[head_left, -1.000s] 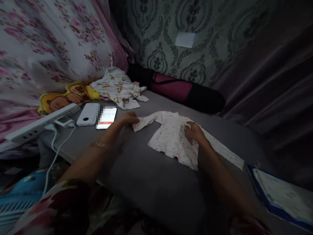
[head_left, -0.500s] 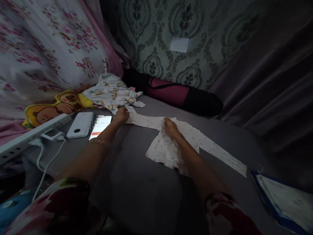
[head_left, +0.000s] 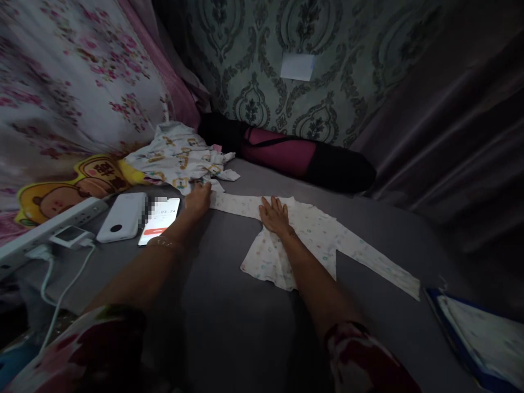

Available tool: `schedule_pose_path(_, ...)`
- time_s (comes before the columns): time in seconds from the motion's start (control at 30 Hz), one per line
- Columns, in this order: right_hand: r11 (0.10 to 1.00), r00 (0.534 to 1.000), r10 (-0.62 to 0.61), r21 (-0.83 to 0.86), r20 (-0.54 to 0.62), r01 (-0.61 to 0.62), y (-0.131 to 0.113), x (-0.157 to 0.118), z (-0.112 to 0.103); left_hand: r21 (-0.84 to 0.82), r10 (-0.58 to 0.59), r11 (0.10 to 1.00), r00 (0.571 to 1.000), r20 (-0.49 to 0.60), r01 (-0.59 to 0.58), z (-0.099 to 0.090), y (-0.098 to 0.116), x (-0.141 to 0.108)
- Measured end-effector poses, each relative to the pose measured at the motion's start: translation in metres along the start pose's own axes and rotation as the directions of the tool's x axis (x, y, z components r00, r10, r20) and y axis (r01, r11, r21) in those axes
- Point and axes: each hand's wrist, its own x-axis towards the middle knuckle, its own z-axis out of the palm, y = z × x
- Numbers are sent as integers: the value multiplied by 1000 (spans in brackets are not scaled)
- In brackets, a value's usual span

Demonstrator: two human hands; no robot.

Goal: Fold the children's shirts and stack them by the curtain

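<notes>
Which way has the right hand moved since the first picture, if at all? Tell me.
Yes, leftward: the right hand, first right of the white card, is now left of it.

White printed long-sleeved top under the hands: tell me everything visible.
The small white long-sleeved top looks like thin, soft fabric with a scattered pastel print. It lies spread on the grey cloth-covered surface, neckline away from the person, hem nearer, lightly creased. Both sleeves extend outward, the right one slanting toward the person. The left hand is closed at the left cuff; the right hand lies splayed near that sleeve's shoulder. The right forearm hides part of the body.
</notes>
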Motion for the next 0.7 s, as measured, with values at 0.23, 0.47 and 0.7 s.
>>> schedule_pose_path(0.23, 999, 998, 18, 31, 58, -20, -1, 1, -3, 68, -7, 998, 1000, 21, 6, 1, 9, -6)
schedule_pose_path(0.47, 869, 1000, 2, 495, -11, 4, 29, -5, -28, 42, 75, 997, 978, -196, -68, -16, 42, -35)
schedule_pose_path(0.7, 748, 914, 374, 633, -156, -198, 122, -68, -53, -292, 91, 956, 972, 215, -25, 7, 98, -57)
